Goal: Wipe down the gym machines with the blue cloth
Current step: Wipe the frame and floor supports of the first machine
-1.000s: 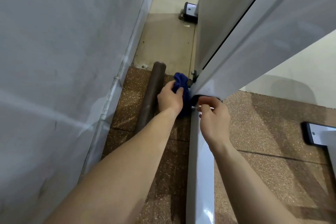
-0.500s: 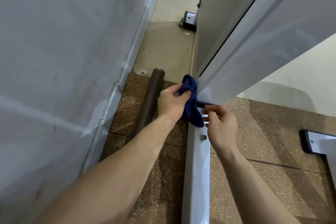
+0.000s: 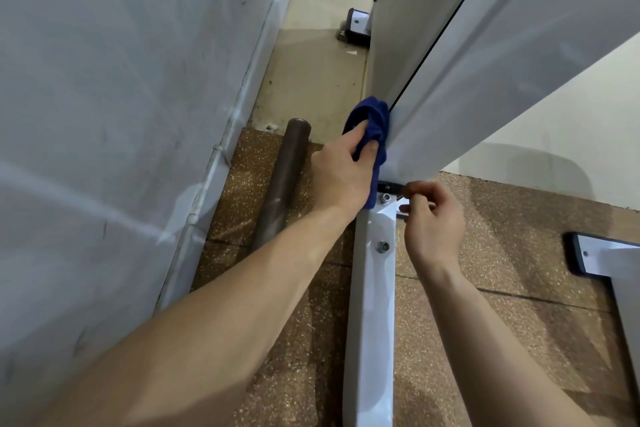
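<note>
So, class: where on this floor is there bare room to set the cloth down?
Free: the mat between the white base rail and the machine foot. Narrower: tile beyond the brown tube. Crowded: where the left hand, blue cloth and right hand meet.

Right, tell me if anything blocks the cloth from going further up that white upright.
Nothing visible does. The left hand presses the blue cloth against the white upright, whose surface above it looks bare.

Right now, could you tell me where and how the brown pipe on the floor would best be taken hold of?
Probably near the far, capped end of the pipe, coming from above and the right. It lies flat on the mat alongside the wall, so the left side is tight, and the left hand's forearm crosses its near end.
</note>
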{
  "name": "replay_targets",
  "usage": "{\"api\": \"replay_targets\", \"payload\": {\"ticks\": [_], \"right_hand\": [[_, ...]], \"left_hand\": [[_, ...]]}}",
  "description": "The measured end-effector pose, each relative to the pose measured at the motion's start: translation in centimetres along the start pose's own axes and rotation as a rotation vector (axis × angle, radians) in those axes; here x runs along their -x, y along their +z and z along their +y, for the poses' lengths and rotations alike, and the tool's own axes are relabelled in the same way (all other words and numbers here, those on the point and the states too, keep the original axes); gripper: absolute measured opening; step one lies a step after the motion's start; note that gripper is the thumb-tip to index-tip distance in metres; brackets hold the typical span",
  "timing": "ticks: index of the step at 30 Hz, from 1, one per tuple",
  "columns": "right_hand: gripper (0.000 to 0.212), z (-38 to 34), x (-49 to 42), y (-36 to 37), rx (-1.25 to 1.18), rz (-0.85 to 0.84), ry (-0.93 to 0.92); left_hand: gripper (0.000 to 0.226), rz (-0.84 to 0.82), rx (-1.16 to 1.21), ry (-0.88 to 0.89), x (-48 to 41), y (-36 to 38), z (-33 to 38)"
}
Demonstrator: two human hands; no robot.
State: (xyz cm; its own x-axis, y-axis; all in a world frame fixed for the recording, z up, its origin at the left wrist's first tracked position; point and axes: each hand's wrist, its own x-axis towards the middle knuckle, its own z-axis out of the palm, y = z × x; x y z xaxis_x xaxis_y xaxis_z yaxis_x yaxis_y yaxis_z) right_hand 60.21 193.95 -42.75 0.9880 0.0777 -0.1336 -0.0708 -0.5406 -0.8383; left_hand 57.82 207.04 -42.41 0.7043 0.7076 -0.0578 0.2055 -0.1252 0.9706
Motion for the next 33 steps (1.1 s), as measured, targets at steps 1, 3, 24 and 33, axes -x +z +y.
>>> {"api": "replay_targets", "payload": {"ticks": [1,3,24,33], "right_hand": [[0.028,-0.2,0.1,-0.1,-0.004,0.013,-0.006],[0.032,-0.1,0.4,-0.4,0.028,0.002,0.001],[0.047,3.3,1.4,-2.2,0.163,0.02,0.075],[0.045,5.0,2.1,-0.5,0.383,-0.261,0.049]], "left_hand": [[0.028,-0.039,-0.056,-0.007,0.2,-0.1,-0.6],[0.016,-0.103,-0.199,-0.03,1.0,-0.4,-2.2],[0.014,-0.114,-0.179,-0.291,4.8,-1.5,-5.5],[0.044,-0.219,-0.508,-0.256,7.2,2.9,-6.2]]}}
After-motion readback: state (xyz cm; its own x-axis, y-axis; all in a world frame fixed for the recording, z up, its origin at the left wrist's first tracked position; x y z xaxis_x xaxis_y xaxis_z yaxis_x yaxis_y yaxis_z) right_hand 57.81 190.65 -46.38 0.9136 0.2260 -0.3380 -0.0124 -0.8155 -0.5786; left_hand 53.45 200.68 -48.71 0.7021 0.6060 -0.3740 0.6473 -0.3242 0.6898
